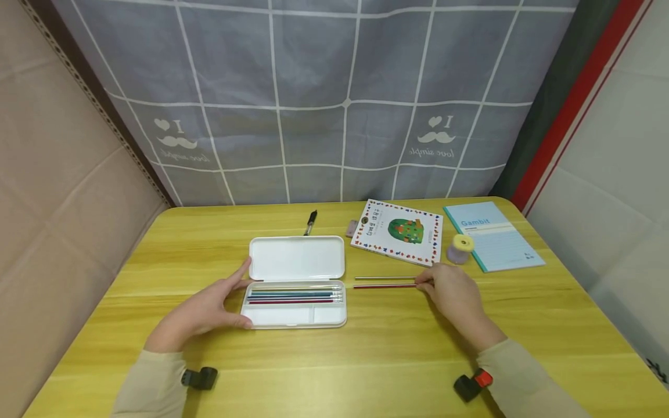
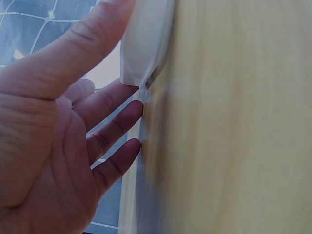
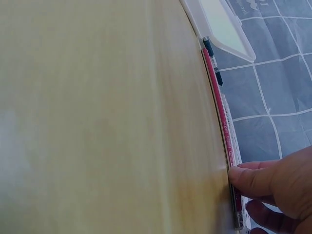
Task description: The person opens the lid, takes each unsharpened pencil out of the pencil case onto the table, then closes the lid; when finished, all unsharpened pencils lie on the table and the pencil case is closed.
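Note:
An open white pencil case lies on the table with its lid folded back. Several pencils in gold, blue, green and red lie in its long compartment. My left hand holds the case at its left end, thumb at the near corner and index finger by the lid. To the right of the case, a red pencil is pinched between the thumb and fingers of my right hand. A gold pencil runs just beyond it; its right end is hidden behind the hand.
Behind stand a black-capped pen, a small pinkish block, a white picture book, a yellow-topped round container and a light-blue notebook. A grey checked curtain hangs at the table's far edge.

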Demonstrator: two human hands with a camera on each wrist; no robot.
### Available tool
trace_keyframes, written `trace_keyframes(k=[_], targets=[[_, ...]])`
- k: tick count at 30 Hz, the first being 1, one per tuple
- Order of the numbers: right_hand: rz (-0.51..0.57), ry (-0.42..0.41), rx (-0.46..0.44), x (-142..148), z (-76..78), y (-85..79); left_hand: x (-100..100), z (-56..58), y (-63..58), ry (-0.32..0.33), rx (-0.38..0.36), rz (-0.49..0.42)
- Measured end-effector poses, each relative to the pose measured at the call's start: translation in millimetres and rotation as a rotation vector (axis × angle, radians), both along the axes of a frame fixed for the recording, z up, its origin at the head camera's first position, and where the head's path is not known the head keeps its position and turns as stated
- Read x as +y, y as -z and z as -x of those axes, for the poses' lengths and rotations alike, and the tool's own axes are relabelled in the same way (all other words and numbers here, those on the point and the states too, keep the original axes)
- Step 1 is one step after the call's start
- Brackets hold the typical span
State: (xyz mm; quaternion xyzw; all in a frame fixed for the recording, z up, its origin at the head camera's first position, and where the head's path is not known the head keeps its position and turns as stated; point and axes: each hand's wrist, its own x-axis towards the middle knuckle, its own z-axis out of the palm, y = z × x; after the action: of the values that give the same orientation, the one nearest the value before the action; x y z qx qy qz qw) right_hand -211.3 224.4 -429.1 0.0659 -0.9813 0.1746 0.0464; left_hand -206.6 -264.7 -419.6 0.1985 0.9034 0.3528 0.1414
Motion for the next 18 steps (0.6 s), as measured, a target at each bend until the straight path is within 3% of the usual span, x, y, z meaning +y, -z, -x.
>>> trace_keyframes(k=[18], targets=[[0.023,-0.014,0.086,-3.1,-2.1,-1.0,-2.3,1.9,1.6,0.007,0.004,0.019]])
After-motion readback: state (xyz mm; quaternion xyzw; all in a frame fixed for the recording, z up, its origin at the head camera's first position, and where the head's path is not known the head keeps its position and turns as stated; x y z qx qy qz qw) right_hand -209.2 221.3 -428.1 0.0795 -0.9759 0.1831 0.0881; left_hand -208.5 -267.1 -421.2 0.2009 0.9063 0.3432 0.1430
